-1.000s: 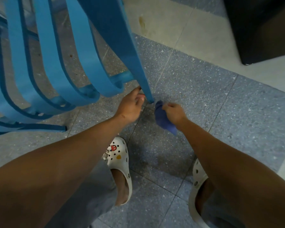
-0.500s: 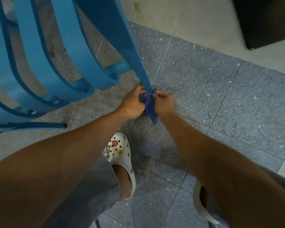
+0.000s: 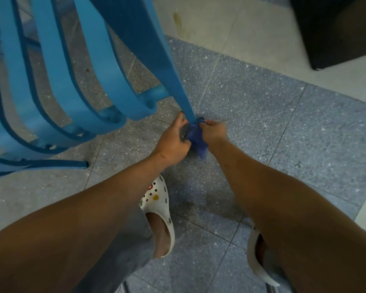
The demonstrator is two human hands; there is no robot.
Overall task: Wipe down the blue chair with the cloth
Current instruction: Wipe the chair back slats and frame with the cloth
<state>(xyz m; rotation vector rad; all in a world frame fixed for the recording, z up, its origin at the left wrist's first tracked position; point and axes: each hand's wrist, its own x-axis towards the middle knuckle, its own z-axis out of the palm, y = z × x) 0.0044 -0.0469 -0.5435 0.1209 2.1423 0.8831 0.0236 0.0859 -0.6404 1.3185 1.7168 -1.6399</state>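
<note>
Blue chair (image 3: 76,81) upper left, slats curving downward; nearest leg (image 3: 156,49) runs long axis from top centre down-right to foot on tiled floor (image 3: 262,127). Dark blue cloth (image 3: 195,137) bunched round leg foot, tail hanging toward viewer. Left hand (image 3: 173,142), fingers curled, grips cloth beside leg. Right hand (image 3: 212,131) pinches cloth against leg. Both forearms extended forward, converging.

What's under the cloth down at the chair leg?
The cloth wraps the foot of the blue chair leg, gripped between both hands. The leg tip is covered; speckled floor tile lies below.
</note>
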